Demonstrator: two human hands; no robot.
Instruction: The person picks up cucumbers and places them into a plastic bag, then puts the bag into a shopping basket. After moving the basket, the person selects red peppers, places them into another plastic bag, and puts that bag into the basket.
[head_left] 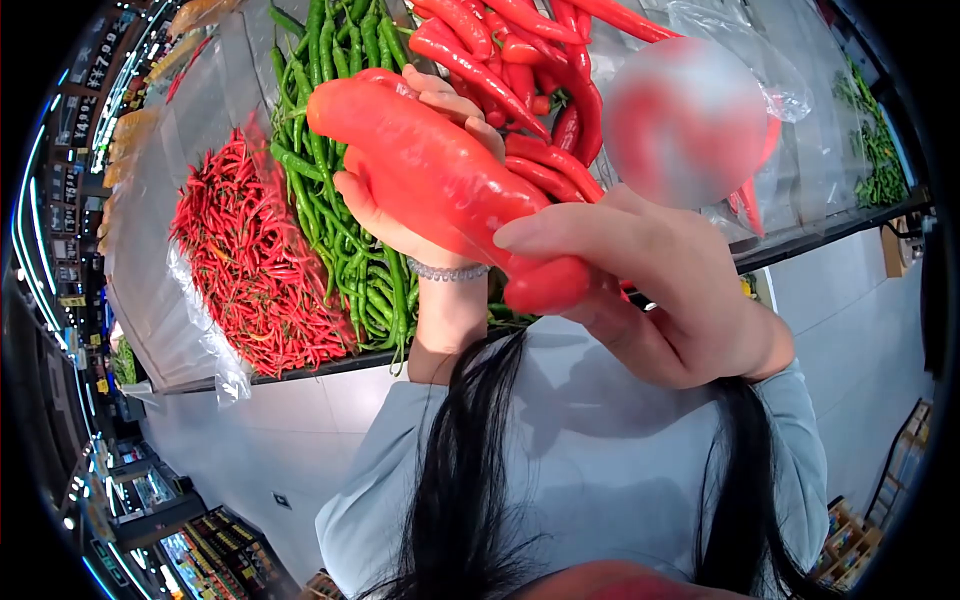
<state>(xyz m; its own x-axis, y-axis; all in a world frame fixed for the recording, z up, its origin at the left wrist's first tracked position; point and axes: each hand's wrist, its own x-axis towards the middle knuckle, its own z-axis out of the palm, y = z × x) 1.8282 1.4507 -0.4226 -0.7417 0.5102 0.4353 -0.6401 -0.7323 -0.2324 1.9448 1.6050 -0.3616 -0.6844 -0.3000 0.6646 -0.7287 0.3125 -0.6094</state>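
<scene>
A large, glossy red pepper [430,160] lies slantwise close in front of me. My left hand [385,215], with a beaded bracelet at the wrist, cradles it from below; the thumb and fingertips show on either side of it. With thumb and fingers, my right hand [680,285] pinches the pepper's lower right end. Behind the hands is a heap of long red peppers [520,75]. Beside that heap lie long green chillies [325,215], and further left a pile of small thin red chillies [245,255].
The display stand's dark front edge [800,235] runs just before my body. Clear plastic [225,355] hangs over that edge at left. Leafy greens [880,150] sit at far right. A blurred round patch covers part of the stand. Store shelves [225,550] stand at lower left.
</scene>
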